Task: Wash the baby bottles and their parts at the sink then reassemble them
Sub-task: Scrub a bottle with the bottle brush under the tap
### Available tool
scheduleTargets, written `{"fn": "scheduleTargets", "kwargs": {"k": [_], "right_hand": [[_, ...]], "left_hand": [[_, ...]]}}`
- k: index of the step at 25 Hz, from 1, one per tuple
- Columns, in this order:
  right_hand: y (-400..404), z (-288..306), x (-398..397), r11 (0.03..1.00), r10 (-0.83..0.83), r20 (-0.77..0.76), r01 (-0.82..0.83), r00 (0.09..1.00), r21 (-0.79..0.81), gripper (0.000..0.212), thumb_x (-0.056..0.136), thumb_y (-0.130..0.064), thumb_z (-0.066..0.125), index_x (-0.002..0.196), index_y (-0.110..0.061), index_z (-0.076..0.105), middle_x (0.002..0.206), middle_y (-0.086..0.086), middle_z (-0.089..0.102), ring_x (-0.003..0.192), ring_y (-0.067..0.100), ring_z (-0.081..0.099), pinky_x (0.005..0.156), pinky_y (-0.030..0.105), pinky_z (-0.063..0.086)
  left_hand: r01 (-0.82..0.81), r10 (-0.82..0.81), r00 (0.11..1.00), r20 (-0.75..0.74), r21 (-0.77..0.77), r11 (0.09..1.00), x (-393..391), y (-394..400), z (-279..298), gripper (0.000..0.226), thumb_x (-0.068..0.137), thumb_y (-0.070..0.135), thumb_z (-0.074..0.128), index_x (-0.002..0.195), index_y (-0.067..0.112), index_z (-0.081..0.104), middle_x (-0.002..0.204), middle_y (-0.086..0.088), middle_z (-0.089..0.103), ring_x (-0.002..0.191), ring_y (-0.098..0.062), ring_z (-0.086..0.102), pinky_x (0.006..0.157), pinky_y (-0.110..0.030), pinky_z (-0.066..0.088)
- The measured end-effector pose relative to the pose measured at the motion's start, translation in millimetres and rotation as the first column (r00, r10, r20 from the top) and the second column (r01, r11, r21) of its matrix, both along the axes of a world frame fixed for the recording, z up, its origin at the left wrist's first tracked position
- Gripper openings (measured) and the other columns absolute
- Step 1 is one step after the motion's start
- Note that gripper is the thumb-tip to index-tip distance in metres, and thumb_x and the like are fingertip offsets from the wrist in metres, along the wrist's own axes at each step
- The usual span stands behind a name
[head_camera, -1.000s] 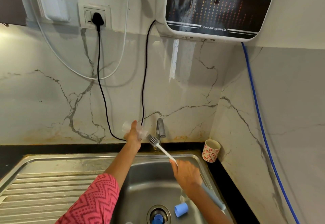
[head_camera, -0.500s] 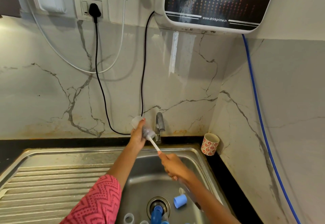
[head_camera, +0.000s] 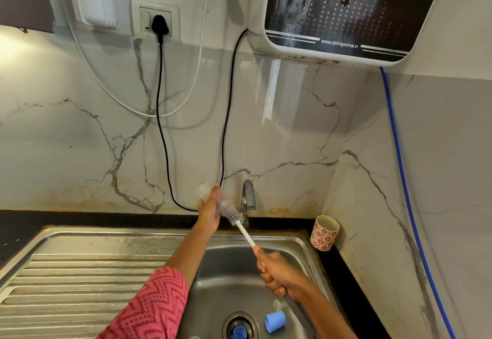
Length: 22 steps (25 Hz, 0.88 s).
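Note:
My left hand (head_camera: 209,211) grips a clear baby bottle (head_camera: 206,189), held up near the tap (head_camera: 247,200) with its mouth toward the right. My right hand (head_camera: 277,274) grips the handle of a bottle brush (head_camera: 241,228); its grey bristle head sits in the bottle's mouth. Down in the steel sink (head_camera: 234,266) lies a light blue cap (head_camera: 275,321) on its side, and another blue part (head_camera: 238,333) rests on the drain.
A ribbed draining board (head_camera: 80,290) lies left of the basin. A red-flowered cup (head_camera: 324,233) stands on the black counter at the right corner. A black cable (head_camera: 223,125) hangs behind the bottle, and a water purifier (head_camera: 338,11) is mounted above.
The brush head went from outside the bottle into its mouth. My right hand slid up the handle toward the bottle, then drew back a little. The view tilted.

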State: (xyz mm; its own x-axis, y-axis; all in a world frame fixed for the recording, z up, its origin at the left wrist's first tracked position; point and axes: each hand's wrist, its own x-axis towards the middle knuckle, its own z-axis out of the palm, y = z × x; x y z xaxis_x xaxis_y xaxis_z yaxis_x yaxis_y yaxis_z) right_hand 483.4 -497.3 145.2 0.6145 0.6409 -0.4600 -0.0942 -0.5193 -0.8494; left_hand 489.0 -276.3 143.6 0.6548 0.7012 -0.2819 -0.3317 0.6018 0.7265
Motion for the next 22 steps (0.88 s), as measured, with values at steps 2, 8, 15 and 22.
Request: {"fn": "scheduleTargets", "kwargs": {"k": [2,8,15,22], "right_hand": [[-3.8,-2.1,-1.1,0.999,-0.024,0.038,0.026,0.999,-0.039,0.046,0.096,-0.054,0.038,0.064,-0.021,0.041,0.047,-0.008,0.033,0.036,0.005,0.023,0.034,0.017,0.018],[9.5,-7.9,0.8,0.991,0.013,0.376,0.040,0.926,-0.131,0.046,0.098,-0.050,0.035,0.063,-0.021,0.042,0.054,-0.005,0.038,0.041,0.006,0.032,0.038,0.017,0.026],[26.7,-1.6,5.9,0.887,0.277,0.849,0.219,0.450,-0.406,0.054,0.100,-0.051,0.020,0.109,-0.017,0.060,0.085,-0.002,0.057,0.079,0.014,0.061,0.065,0.022,0.042],[17.1,-28.0,-5.7,0.964,0.104,0.696,0.099,0.711,-0.245,0.047,0.098,-0.054,0.030,0.062,-0.027,0.043,0.062,-0.009,0.046,0.055,0.005,0.043,0.051,0.020,0.034]], "left_hand": [[-0.117,0.116,0.993,-0.037,-0.026,0.993,-0.8,13.2,4.5,0.078,0.083,0.030,0.067,0.145,0.017,0.021,0.137,-0.014,0.041,0.123,-0.032,0.046,0.097,-0.044,0.043],[-0.083,0.082,0.992,-0.097,-0.006,0.997,0.8,8.7,4.5,0.084,0.081,0.031,0.069,0.146,0.023,0.016,0.136,-0.015,0.041,0.119,-0.033,0.048,0.089,-0.043,0.046],[0.133,-0.134,0.984,-0.119,-0.009,0.991,4.0,-19.9,-17.3,0.063,0.080,0.030,0.070,0.132,0.007,0.042,0.113,-0.014,0.056,0.101,-0.028,0.058,0.094,-0.045,0.049],[-0.054,0.082,0.975,-0.207,0.137,0.989,-4.3,-22.6,-12.6,0.067,0.082,0.025,0.069,0.137,0.012,0.033,0.126,-0.013,0.047,0.101,-0.023,0.050,0.085,-0.038,0.046]]}}
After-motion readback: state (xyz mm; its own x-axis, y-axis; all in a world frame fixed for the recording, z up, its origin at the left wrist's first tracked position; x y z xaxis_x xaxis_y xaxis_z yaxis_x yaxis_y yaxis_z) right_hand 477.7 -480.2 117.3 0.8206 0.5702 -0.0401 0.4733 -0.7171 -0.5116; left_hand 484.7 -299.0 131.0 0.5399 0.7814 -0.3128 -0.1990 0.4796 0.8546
